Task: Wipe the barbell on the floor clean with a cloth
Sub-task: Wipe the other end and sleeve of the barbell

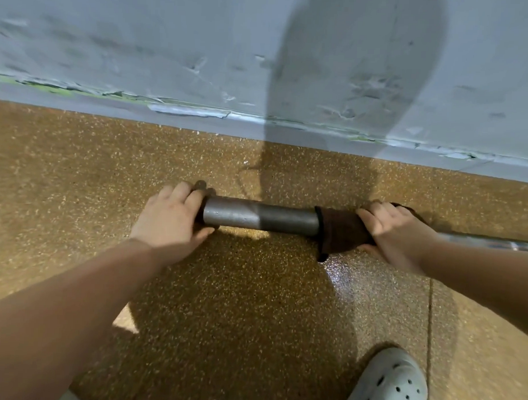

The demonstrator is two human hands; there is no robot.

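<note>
The barbell (256,216) lies on the speckled brown floor, parallel to the wall. Its thick grey sleeve sits in the middle of the view, and the thinner shiny shaft runs off to the right edge. My left hand (169,217) covers the sleeve's left end, fingers curled over it. A dark brown cloth (338,229) is wrapped around the sleeve's right end, one corner hanging to the floor. My right hand (396,234) grips the cloth around the bar.
A grey-blue wall (261,65) with peeling paint runs along just behind the barbell. A white perforated clog (391,383) on my foot stands at the bottom right. A floor joint line runs down the right side.
</note>
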